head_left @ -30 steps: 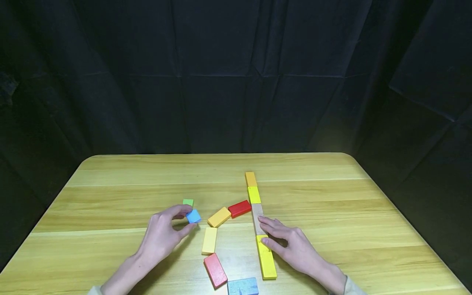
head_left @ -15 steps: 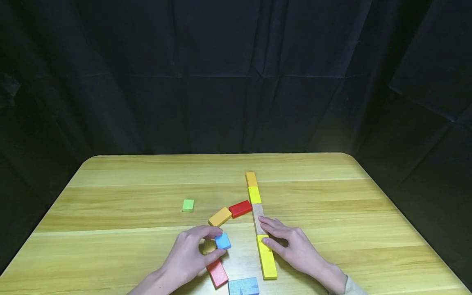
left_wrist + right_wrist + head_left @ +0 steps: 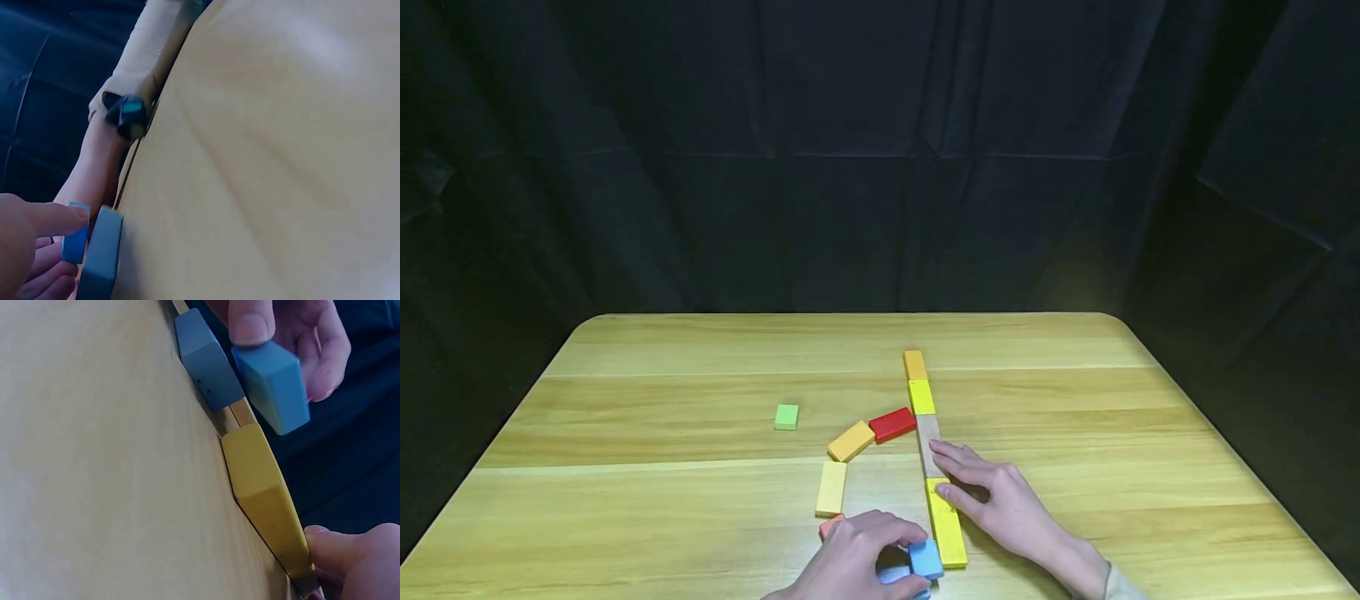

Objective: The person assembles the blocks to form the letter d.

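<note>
My left hand (image 3: 857, 557) pinches a small blue block (image 3: 927, 559) between thumb and fingers. Held this way, the block is raised just off a larger light-blue block (image 3: 206, 362) and near the close end of a long yellow block (image 3: 947, 525). Most of the light-blue block and a red block (image 3: 831, 526) are hidden by that hand in the head view. My right hand (image 3: 1000, 496) rests its fingertips on a grey block (image 3: 928, 442), and its thumb touches the long yellow one.
Beyond the grey block, a shorter yellow block (image 3: 921, 397) and an orange block (image 3: 915, 365) continue the straight row. A dark red block (image 3: 892, 424), a light-orange block (image 3: 851, 441) and a cream block (image 3: 831, 489) curve off leftward. A green block (image 3: 786, 417) lies alone at left.
My left hand has carried the small blue block from beside the green block, rightward and toward me, to above the light-blue block. My right hand has stayed on the row.
</note>
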`<state>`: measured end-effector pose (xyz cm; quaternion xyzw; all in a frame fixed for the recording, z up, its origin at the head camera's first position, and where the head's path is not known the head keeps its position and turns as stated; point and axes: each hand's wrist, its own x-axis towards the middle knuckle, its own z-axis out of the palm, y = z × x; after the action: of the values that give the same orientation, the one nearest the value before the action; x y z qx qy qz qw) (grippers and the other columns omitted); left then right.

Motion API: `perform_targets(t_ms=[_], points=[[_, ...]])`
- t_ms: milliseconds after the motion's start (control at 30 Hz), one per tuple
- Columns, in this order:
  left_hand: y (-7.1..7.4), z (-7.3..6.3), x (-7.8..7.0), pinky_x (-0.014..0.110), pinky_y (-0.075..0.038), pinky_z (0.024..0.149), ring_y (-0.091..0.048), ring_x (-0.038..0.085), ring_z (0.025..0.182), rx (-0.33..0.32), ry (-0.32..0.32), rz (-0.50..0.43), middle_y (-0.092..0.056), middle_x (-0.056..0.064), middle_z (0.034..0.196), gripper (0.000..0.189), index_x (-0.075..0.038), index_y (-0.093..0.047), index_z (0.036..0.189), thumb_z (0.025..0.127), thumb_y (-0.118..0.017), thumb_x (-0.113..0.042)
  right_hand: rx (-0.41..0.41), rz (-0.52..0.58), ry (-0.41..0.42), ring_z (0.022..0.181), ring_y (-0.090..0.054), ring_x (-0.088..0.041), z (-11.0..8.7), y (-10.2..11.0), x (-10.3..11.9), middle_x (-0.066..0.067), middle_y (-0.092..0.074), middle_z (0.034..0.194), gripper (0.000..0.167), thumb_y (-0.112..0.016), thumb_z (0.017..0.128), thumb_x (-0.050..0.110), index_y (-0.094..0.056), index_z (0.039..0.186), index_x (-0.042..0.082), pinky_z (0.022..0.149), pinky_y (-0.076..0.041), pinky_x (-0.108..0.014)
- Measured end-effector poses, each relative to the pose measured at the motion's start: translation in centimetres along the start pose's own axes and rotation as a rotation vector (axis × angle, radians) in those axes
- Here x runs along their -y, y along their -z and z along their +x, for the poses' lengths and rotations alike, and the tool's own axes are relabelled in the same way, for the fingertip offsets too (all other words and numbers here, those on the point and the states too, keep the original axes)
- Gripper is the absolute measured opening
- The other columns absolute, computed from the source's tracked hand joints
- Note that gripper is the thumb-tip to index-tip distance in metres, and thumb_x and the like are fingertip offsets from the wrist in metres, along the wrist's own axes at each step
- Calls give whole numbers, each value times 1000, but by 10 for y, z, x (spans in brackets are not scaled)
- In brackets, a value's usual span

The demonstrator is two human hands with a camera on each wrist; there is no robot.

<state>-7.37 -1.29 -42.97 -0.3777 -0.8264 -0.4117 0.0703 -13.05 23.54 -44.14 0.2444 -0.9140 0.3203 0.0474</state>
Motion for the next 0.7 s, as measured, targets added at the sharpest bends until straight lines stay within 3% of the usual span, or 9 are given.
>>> perform_targets(t_ms=[100, 200, 300, 700], points=[[-9, 2, -1, 7, -48, 79, -64, -1, 88, -7, -90, 3, -74, -4, 96, 28, -12, -72, 105, 83, -83, -25, -10, -11, 13, 136, -50, -24, -1, 0, -1, 17, -54, 144, 45, -66, 95, 41, -65, 134, 18, 109, -43, -49], [-18, 2, 1, 5, -47, 81, -65, -1, 89, -35, -209, 68, -74, -4, 94, 32, -13, -71, 105, 80, -83, -29, -22, -12, 27, 136, -50, -25, -1, 0, -2, 16, -55, 144, 44, -67, 95, 38, -66, 133, 17, 108, -44, -49], [-24, 1, 4, 5, -46, 83, -64, -1, 90, -56, -273, 119, -73, -6, 94, 37, -14, -70, 106, 77, -83, -33, -27, -9, 35, 135, -51, -26, -1, 0, -2, 15, -55, 143, 43, -68, 95, 37, -66, 133, 16, 108, -44, -50], [-27, -4, 9, 5, -44, 85, -62, 3, 92, -48, -243, 143, -72, -5, 98, 41, -13, -69, 110, 80, -77, -42, -15, -12, 34, 136, -50, -23, 0, -1, -1, 13, -55, 145, 45, -66, 96, 40, -65, 134, 16, 108, -44, -49]])
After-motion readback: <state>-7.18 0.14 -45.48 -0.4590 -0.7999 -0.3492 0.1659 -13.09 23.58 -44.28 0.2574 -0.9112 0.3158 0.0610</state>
